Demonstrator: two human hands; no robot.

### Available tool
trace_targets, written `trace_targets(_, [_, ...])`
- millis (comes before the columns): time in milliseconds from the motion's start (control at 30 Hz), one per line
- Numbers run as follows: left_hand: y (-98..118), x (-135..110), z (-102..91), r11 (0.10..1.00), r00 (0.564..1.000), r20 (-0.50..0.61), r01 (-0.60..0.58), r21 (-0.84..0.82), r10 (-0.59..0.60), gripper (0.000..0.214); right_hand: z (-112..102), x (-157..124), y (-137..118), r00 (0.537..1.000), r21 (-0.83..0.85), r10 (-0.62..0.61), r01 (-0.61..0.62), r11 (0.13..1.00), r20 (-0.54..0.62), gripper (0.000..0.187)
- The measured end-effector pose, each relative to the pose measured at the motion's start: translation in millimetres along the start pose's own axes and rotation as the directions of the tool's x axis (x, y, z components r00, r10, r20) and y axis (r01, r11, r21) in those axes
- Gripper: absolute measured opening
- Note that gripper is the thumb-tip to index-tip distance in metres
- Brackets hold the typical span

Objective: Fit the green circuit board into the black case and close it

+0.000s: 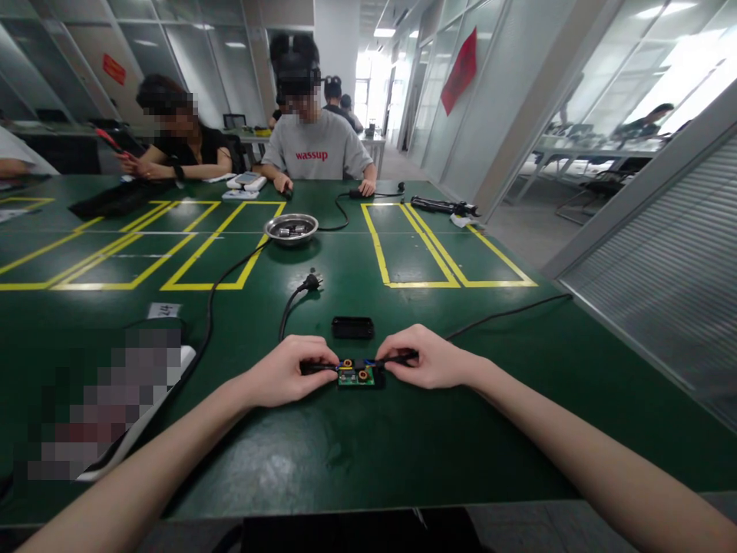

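Low over the green table, a small green circuit board (pixel 355 376) with copper coils lies between my two hands, black casing showing at its right edge. My left hand (pixel 299 370) pinches the black cable at the board's left end, thumb and fingers closed. On the other side my right hand (pixel 424 358) grips the black cable (pixel 403 358) that leaves the board's right end. Thin blue wires show close to the fingertips. Just beyond the board sits a black plastic cover (pixel 352 328), its hollow side up. A black power plug (pixel 312 283) lies farther off, its cord curving back toward my left hand.
A metal bowl (pixel 291 230) with small metal parts stands mid-table, a cable passing beside it. Yellow tape outlines (pixel 423 285) mark the green table (pixel 489 445). A co-worker in a grey shirt (pixel 319 150) sits opposite. A folded black tripod (pixel 443 206) lies at the far right.
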State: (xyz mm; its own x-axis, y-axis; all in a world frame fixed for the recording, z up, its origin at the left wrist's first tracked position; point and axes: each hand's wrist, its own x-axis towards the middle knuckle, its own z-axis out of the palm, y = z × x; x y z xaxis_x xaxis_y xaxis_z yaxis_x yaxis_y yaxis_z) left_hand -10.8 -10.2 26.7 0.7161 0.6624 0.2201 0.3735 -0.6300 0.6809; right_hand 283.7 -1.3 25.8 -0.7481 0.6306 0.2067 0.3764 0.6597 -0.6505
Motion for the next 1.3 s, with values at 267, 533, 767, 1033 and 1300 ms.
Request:
trace_targets(267, [-3,5,9.9,0.987,0.994,-0.094,0.071,0.144,-0.058,0.013,-2,1,10,0.996,-0.238,-0.011,-0.009,0.971,-0.083,0.017])
trace_targets(533, [-8,6,3.7,0.971,0.984,-0.161,0.106,0.213,-0.072,0.015,-2,2,12,0.995,-0.280,-0.065,0.043,0.959,-0.070,0.014])
trace_targets(767, [-11,7,2.2,0.979,0.976,-0.199,0.122,0.163,-0.088,0.016,1,4,16,0.992,-0.394,-0.124,0.105,0.913,-0.024,0.020])
trace_targets(1033, [-13,2,-3.4,0.960,0.996,-0.089,-0.004,0.281,0.031,0.020,3,5,13,0.987,-0.598,-0.156,0.147,0.788,0.037,0.029])
trace_targets(1300, [-9,5,5.7,0.901,0.985,-0.167,0.025,0.432,0.053,0.019,5,10,7,0.989,-0.675,-0.142,0.137,0.725,0.049,0.021])
